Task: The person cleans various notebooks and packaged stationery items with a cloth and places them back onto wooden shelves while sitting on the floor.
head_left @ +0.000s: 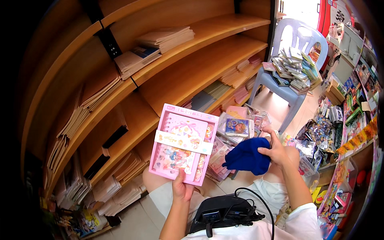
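My left hand grips the bottom edge of a pink boxed notebook set, thumb on its front. Inside the box's pink frame, a spiral-bound notebook with cartoon figures shows behind a pale paper band. To the right, my right hand pinches a crumpled dark blue cloth, which hangs apart from the box. Behind the cloth, several packaged notebooks and stationery packs lie in a heap on the floor.
Wooden shelves with stacks of paper booklets curve along the left. A blue-grey plastic chair bears a pile of small notebooks. Crowded merchandise lines the right side. A black bag with cables rests at my waist.
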A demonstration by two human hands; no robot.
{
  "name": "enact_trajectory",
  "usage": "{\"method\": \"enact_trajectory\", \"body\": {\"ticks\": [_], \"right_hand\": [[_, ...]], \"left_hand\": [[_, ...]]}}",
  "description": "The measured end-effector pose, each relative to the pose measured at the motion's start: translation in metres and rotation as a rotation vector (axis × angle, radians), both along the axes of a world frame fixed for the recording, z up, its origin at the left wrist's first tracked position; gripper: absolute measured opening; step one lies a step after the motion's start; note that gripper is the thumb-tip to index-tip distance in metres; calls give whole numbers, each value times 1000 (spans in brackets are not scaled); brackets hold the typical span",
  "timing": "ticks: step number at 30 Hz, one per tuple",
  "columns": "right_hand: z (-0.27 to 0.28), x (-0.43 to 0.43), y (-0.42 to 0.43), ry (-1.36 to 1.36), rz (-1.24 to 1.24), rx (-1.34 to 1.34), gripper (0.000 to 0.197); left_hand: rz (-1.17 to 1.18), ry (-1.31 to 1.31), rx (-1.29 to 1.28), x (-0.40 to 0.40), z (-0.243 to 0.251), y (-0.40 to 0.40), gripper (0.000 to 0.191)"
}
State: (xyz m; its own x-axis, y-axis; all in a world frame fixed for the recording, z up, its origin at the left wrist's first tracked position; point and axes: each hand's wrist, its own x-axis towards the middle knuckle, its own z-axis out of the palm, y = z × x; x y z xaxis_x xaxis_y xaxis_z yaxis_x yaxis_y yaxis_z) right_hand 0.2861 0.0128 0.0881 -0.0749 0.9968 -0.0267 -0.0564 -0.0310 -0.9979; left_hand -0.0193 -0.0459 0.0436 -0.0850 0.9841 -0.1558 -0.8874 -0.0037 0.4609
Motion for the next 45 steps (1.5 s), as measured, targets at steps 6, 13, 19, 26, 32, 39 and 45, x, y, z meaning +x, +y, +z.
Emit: {"method": "enact_trajectory", "body": {"ticks": [6, 13, 19, 26, 32, 39, 45], "right_hand": [[9, 3, 0, 168, 104, -36, 24], [41, -85, 0, 92, 226, 225, 17], [-12, -135, 2, -265, -288, 380, 38], [-27, -146, 11, 51, -85, -125, 30], [-24, -124, 18, -73, 215, 9, 27], [-16, -90, 28, -273, 436, 229, 33], [-14, -76, 17, 40, 372, -189, 40]], "left_hand": [[-1, 49, 0, 6, 1, 1, 53], [-1, 80, -27, 18, 0, -3, 52], [21, 203, -46, 34, 5, -9, 49], [28, 258, -39, 32, -1, -8, 46], [21, 214, -69, 26, -7, -7, 45], [-14, 75, -66, 15, -4, -5, 50], [-16, 23, -59, 12, 0, -2, 52]]}}
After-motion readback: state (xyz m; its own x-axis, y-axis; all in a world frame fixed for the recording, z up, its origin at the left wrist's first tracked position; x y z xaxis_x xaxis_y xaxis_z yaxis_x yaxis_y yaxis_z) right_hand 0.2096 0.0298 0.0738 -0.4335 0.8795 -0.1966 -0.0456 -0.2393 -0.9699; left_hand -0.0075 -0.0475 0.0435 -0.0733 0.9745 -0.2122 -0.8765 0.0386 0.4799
